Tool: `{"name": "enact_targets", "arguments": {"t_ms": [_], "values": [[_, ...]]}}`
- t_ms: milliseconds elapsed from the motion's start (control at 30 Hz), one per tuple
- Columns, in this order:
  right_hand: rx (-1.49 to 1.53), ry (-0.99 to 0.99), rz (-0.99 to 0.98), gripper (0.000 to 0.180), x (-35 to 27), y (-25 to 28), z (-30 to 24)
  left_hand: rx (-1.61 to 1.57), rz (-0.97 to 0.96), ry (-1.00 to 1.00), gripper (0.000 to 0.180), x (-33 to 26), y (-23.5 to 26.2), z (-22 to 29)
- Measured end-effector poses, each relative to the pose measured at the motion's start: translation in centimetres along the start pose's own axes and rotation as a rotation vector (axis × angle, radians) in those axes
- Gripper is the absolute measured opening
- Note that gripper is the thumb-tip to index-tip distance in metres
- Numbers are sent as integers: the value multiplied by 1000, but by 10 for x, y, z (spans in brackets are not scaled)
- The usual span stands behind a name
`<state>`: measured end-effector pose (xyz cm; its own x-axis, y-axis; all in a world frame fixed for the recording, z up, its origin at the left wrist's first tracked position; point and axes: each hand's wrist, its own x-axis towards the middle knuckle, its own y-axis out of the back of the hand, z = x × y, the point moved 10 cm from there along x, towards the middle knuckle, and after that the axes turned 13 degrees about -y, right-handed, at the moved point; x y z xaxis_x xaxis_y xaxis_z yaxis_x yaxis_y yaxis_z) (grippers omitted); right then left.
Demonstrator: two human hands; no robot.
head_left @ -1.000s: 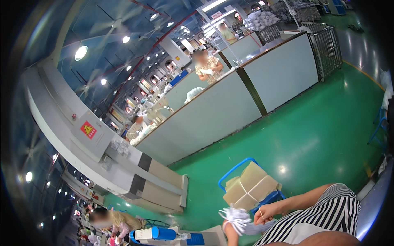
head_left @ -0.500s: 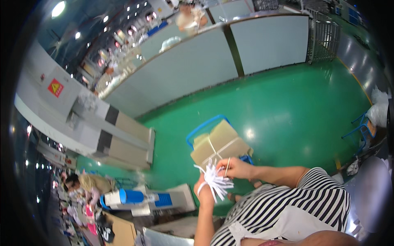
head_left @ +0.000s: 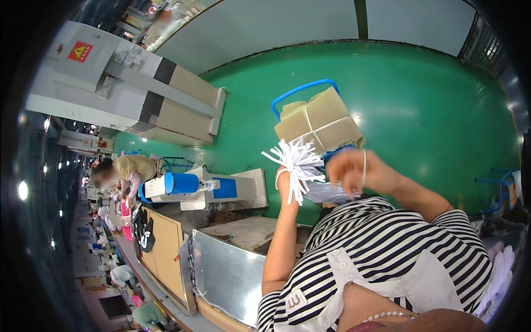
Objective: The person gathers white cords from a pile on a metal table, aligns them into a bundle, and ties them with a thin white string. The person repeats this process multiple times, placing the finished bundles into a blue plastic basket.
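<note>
A bunch of narrow white strips fans out from the top of my left hand, whose fingers are closed around it. The rest of the bunch, a pale whitish length, trails to the right below my right hand. My right hand is smeared by motion, with fingers bent downward close to that trailing part. Whether its fingers grip anything cannot be made out. A thin cream-coloured elastic band loops around the back of the right hand.
Beyond my hands, a tan wrapped parcel tied crosswise with white cord rests on a blue-framed stand. At left are a blue and white machine, a grey metal panel and a wide column. Another person works farther left.
My view has tilted downward. My right hand has moved off the tips of the strips, toward the right and lower along the bunch. The left hand keeps its hold on the strips.
</note>
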<state>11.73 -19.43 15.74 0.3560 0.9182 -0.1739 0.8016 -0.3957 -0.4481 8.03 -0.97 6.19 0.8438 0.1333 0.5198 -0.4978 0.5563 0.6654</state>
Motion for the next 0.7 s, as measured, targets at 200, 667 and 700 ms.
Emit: {"name": "enact_targets", "arguments": {"t_ms": [200, 667, 700], "values": [[-778, 351, 476, 51, 25, 7, -24, -910, 213, 631, 23, -3, -15, 20], [-53, -2, 79, 12, 61, 3, 35, -662, 41, 509, 24, -2, -7, 30], [-125, -39, 38, 12, 59, 1, 40, -778, 81, 535, 22, -8, -12, 19]]}}
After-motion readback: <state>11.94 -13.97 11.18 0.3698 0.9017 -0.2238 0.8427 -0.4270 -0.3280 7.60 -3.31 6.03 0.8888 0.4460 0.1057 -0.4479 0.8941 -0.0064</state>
